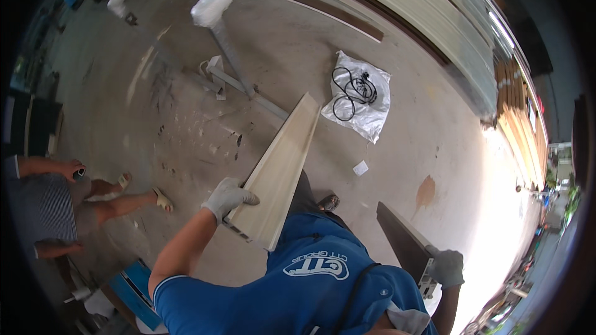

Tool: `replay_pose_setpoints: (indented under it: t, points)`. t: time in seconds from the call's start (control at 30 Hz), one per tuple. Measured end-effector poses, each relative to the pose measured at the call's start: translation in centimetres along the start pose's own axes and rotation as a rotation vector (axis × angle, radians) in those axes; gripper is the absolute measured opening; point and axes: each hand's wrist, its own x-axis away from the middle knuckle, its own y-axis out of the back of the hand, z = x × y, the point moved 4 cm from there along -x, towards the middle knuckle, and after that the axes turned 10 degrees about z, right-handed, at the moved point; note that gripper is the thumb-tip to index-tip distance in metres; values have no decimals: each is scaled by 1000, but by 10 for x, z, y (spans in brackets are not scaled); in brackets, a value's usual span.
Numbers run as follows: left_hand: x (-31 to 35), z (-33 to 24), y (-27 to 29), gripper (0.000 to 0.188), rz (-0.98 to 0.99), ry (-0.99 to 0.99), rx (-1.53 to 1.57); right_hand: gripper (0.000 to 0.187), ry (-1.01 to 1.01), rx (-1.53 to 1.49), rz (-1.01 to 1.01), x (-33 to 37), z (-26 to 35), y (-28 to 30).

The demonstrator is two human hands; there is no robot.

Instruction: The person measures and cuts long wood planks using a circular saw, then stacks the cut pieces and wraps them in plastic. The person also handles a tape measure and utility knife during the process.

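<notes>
My left hand point(228, 200), in a light grey work glove, grips the near end of a pale beige hollow panel point(279, 174). The thumb lies over its face, and openings show along the near edge. The panel slants away from me, its far end in front of a grey metal bar point(271, 108). Out to my right, my gloved right hand point(447, 267) is closed on the end of a dark brown hollow plank point(402, 236). Its fingers are partly hidden behind the plank, whose other end points forward and left.
A white sack point(379, 108) with a coiled black cable point(366, 90) lies on the concrete floor ahead. Long stacked panels point(428, 18) run along the far right. Plastic-wrapped frame parts point(223, 0) stand at far left. Another person point(46, 211) is at the left.
</notes>
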Motion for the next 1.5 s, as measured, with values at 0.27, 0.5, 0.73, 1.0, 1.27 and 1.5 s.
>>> replay_pose_setpoints:
  t: [0.27,0.5,0.73,1.0,1.27,1.5]
  points:
    - [42,47,84,47,-113,207,248,41,179,288,-143,-96,75,250]
    - [55,98,116,43,-268,204,618,45,351,160,-306,-164,164,433]
    - [37,117,104,38,-454,164,910,36,607,-302,-424,-318,259,514]
    - [-8,135,80,37,-592,158,1079,11,748,-1103,-116,-417,432,562]
    - [-48,163,45,34,-580,129,1316,20,763,-1237,-67,-471,381,461]
    - [-57,186,8,41,-590,117,1425,25,532,-1751,107,-586,296,228]
